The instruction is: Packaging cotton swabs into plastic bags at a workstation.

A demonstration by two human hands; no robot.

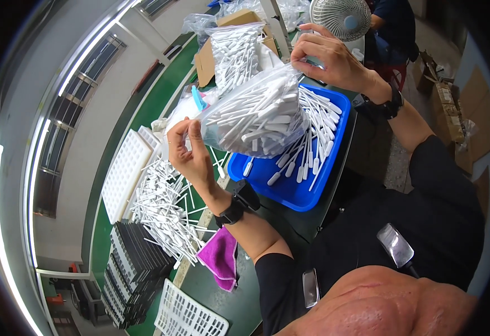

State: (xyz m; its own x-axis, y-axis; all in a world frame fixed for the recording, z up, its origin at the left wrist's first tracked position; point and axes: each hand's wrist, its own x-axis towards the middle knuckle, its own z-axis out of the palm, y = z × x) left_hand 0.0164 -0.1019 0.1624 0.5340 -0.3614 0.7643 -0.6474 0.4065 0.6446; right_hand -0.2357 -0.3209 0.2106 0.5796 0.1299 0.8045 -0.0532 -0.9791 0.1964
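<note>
A clear plastic bag (261, 112) packed with white paddle-tipped swabs hangs between my two hands, above the blue tray. At its left corner my left hand (191, 150) is closed with thumb and fingers pinching the plastic. The opposite upper corner is in my right hand (329, 60), its fingers closed and curled over the edge. Beneath the bag, the blue tray (295, 200) contains loose swabs (317, 115), some partly hidden by it. Behind stands another filled bag of swabs (236, 56), leaning by a cardboard box (204, 63).
A heap of loose swabs (166, 210) lies left of my left forearm, beside a white perforated block (124, 173) and stacked dark racks (136, 269). A purple cloth (221, 257) and white slotted basket (191, 311) are nearer. A fan (343, 17) and another person (393, 31) are beyond.
</note>
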